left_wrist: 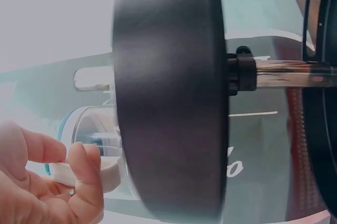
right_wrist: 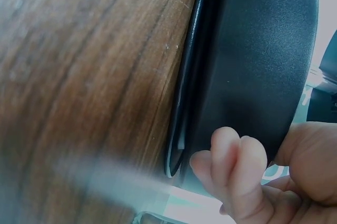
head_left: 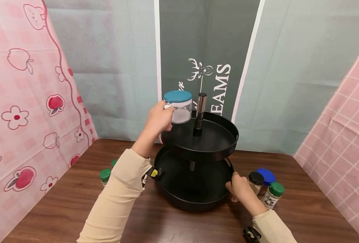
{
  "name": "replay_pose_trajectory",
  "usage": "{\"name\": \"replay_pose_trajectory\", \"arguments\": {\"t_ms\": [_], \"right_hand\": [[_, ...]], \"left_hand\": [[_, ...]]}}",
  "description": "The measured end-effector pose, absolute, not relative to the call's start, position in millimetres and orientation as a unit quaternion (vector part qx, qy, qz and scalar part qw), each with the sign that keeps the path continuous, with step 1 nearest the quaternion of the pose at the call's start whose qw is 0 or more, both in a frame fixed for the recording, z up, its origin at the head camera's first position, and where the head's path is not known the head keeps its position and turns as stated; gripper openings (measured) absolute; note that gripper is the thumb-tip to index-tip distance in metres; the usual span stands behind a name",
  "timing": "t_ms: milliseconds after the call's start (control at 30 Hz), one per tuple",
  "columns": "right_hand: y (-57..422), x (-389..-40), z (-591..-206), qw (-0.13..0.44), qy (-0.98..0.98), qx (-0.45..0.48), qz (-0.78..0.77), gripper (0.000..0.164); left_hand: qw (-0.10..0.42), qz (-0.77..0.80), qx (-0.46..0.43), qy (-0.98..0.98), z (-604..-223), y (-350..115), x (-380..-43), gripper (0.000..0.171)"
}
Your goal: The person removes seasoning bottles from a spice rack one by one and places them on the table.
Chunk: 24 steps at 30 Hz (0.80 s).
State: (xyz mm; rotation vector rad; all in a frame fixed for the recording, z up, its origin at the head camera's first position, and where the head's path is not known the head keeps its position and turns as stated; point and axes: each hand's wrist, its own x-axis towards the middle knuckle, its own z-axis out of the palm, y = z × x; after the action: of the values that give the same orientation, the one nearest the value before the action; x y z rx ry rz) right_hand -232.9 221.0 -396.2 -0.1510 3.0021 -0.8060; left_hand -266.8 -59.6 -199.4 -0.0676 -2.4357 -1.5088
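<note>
My left hand (head_left: 159, 117) grips the handle of a clear jar (head_left: 182, 116) with a blue lid (head_left: 178, 96), raised at the left of a black two-tier tray stand. In the head view the jar overlaps the upper tray (head_left: 217, 140); some white contents show inside. The left wrist view has thumb and fingers around the pale handle (left_wrist: 109, 176), with the upper tray's wall (left_wrist: 171, 97) hiding part of the jar. Lower down, my right hand (head_left: 242, 189) holds the right rim of the lower tray (head_left: 194, 205), fingers curled against its outer wall (right_wrist: 258, 50).
Beside my right hand stand a black-lidded jar (head_left: 256, 179), a blue-lidded container (head_left: 266, 176) and a green-capped seasoning jar (head_left: 273, 195). Green-capped jars (head_left: 105, 174) sit at the left, partly behind my sleeve. A metal post (head_left: 200, 109) rises through the stand. Cloths hang around the wooden table (head_left: 76, 189).
</note>
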Motion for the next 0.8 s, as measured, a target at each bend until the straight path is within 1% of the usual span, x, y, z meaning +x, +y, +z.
{"name": "replay_pose_trajectory", "arguments": {"t_ms": [200,433,700,800], "right_hand": [[221.6,-233.5,-395.8,0.012,0.965,-0.049,-0.257,0.05],[221.6,-233.4,-396.3,0.005,0.966,-0.048,-0.255,0.044],[221.2,-232.7,-396.3,0.005,0.964,-0.047,-0.261,0.042],[221.0,-232.3,-395.6,0.009,0.965,-0.045,-0.26,0.043]], "left_hand": [[0.143,-0.532,-0.03,-0.834,-194.5,-76.8,-258.1,0.018],[0.169,-0.533,-0.033,-0.828,-195.8,-98.3,-247.6,0.019],[0.194,-0.519,-0.026,-0.832,-204.9,-115.2,-236.4,0.021],[0.195,-0.515,-0.031,-0.834,-209.3,-121.0,-232.3,0.022]]}}
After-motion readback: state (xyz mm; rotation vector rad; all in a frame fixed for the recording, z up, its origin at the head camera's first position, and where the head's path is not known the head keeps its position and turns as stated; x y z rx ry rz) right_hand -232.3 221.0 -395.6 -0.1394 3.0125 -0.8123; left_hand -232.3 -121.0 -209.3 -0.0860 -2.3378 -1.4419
